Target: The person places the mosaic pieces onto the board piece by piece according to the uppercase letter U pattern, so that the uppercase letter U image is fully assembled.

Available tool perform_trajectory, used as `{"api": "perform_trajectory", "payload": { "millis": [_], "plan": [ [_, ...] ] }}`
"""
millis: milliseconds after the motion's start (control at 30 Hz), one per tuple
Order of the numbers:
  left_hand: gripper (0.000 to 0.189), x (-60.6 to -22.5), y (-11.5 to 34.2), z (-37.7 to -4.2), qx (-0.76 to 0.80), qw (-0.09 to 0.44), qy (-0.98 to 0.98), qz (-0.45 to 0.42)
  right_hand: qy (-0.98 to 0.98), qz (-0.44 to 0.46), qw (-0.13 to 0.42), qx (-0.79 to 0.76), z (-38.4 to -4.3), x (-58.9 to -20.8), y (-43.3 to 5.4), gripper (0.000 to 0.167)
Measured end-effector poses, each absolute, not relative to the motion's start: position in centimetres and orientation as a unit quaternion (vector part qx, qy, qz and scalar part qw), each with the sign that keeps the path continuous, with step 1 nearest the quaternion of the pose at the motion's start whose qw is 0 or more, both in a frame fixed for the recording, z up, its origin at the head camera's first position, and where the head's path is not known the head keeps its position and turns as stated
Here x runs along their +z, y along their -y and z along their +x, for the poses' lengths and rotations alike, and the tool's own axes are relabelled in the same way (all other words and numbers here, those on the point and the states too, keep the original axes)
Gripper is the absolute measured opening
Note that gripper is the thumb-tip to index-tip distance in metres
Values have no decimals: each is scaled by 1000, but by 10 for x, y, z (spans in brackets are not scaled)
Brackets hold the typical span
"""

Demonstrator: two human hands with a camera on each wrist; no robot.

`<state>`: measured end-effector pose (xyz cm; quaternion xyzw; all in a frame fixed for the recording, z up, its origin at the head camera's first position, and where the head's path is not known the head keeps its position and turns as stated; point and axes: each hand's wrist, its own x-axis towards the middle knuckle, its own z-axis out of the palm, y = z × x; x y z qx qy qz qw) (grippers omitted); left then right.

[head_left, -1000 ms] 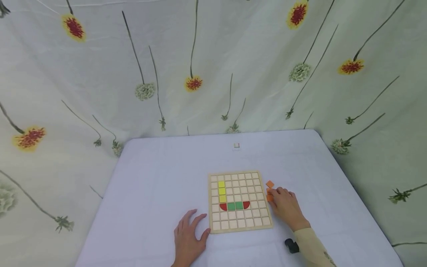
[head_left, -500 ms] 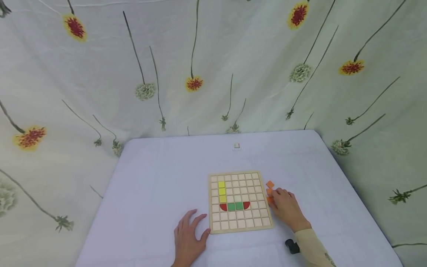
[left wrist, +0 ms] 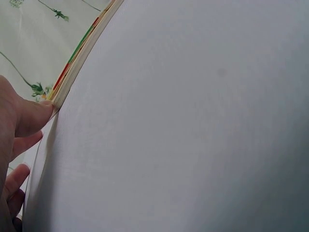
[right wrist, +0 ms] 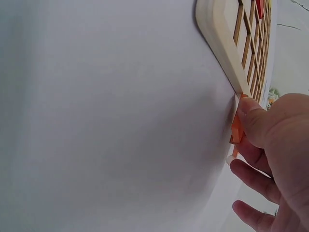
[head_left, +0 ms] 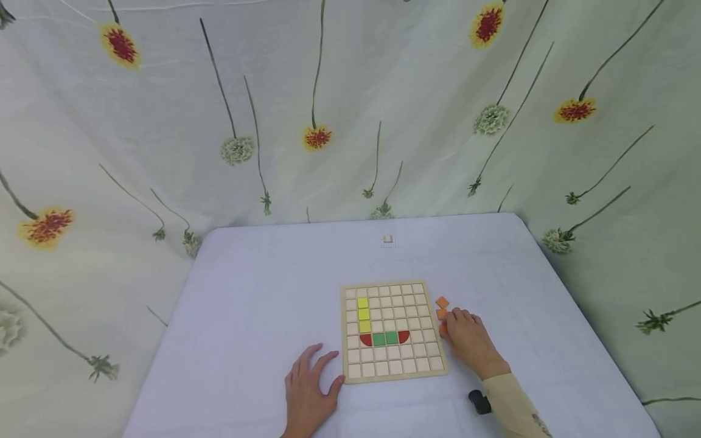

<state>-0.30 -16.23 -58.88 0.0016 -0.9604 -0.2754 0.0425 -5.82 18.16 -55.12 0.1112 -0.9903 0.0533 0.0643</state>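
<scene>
A wooden grid board [head_left: 395, 367] lies on the white-covered table. Three yellow squares [head_left: 364, 314] stand in a column on it, above a row of two green squares [head_left: 385, 338] between red quarter-round tiles [head_left: 403, 336]. My left hand [head_left: 309, 392] rests at the near left corner with spread fingers; its thumb [left wrist: 34, 117] touches the board's edge. Off the right side, my right hand [head_left: 470, 342] pinches an orange tile [right wrist: 237, 128] between thumb and fingers, close by the board's edge. Two more orange tiles lie just beyond it, one square [head_left: 440, 314] and one turned cornerwise [head_left: 442, 302].
A small card with a printed pattern [head_left: 388, 241] lies toward the far edge of the table. By the right sleeve [head_left: 512, 401] sits a small black object [head_left: 479, 402]. A flowered cloth [head_left: 350, 91] hangs behind the table.
My right fingers have drawn slightly nearer with the pinched orange tile, and more of the middle orange tile shows. My left hand has stayed in place.
</scene>
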Motion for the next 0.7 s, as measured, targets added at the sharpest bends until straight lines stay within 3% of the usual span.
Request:
{"api": "perform_trajectory", "payload": {
  "millis": [233,700],
  "plan": [
    [45,-587,164,-3,-281,47,959,0,981,137,119,71,-65,-545,-169,24],
    [46,-592,164,-3,-282,36,959,5,975,188,79,93,-82,-546,-122,23]
  ]
}}
